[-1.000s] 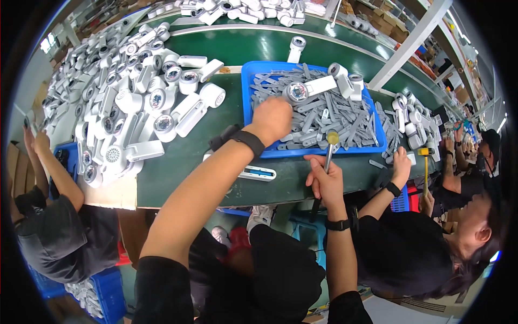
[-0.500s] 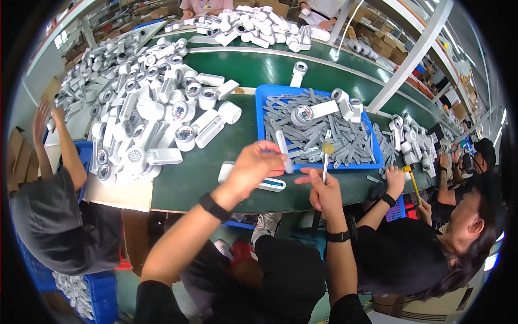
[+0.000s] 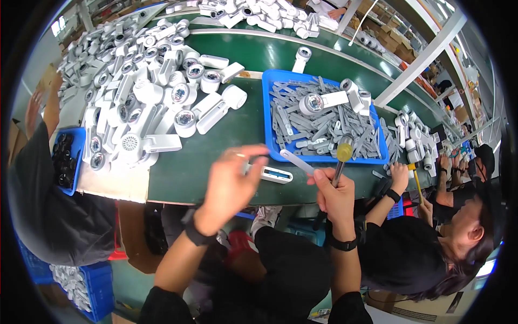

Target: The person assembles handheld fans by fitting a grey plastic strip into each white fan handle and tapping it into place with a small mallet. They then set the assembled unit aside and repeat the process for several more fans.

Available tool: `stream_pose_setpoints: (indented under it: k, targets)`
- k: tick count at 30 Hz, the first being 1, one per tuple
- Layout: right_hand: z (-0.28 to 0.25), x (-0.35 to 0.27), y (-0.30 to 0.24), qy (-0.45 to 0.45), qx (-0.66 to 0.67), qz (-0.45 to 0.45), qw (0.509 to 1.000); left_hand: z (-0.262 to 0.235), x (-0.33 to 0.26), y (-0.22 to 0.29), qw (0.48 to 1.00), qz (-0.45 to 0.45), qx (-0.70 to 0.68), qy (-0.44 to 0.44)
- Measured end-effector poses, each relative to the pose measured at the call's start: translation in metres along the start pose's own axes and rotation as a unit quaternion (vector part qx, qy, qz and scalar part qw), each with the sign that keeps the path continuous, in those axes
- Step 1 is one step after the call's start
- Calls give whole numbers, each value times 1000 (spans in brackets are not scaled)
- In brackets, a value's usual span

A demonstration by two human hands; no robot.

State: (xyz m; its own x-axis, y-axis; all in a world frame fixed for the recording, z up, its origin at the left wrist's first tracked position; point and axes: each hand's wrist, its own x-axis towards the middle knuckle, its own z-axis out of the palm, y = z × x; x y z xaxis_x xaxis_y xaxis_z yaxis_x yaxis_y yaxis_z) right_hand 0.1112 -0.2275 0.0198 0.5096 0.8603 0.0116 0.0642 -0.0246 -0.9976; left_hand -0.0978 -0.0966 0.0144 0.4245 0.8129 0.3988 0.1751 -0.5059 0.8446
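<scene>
My right hand (image 3: 335,197) is closed round a small mallet (image 3: 339,171) with a translucent yellow head and a metal shaft. Its thumb and fingers also pinch one end of a flat pale grey strip (image 3: 297,162). Over the bench, my left hand (image 3: 231,178) has its thumb and fingers apart, holding nothing I can see. It hovers beside a white handheld device (image 3: 277,174) lying on the green bench; a long slot in its handle shows blue inside. My left hand hides the device's other end.
A blue tray (image 3: 271,141) of grey strips stands behind, with white devices on top. White devices (image 3: 143,119) pile up at left. A co-worker's hand (image 3: 399,177) works close on the right, near a yellow mallet (image 3: 415,175). Another person (image 3: 59,200) is at left.
The grey strip has passed from my left hand to my right fingers. My left hand has moved left and down toward the device. The view has shifted slightly.
</scene>
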Motion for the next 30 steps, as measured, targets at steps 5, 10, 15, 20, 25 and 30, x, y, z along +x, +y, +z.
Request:
stream_pose_setpoints:
  k: [5,10,15,20,25,30]
  targets:
    - [5,13,19,-74,-16,132,988,-24,5,-39,965,169,189,-68]
    - [13,21,33,-150,-71,173,971,-10,7,-50,969,181,145,-87]
    - [11,16,27,-170,-37,175,969,-16,9,-51,984,144,55,-91]
    - [23,11,15,-116,-52,92,988,-13,10,-33,990,-7,-61,-125]
    - [20,13,18,-106,-38,55,992,-12,11,-36,993,34,39,-106]
    - [20,21,34,-104,-19,125,987,-10,2,-53,968,154,183,-80]
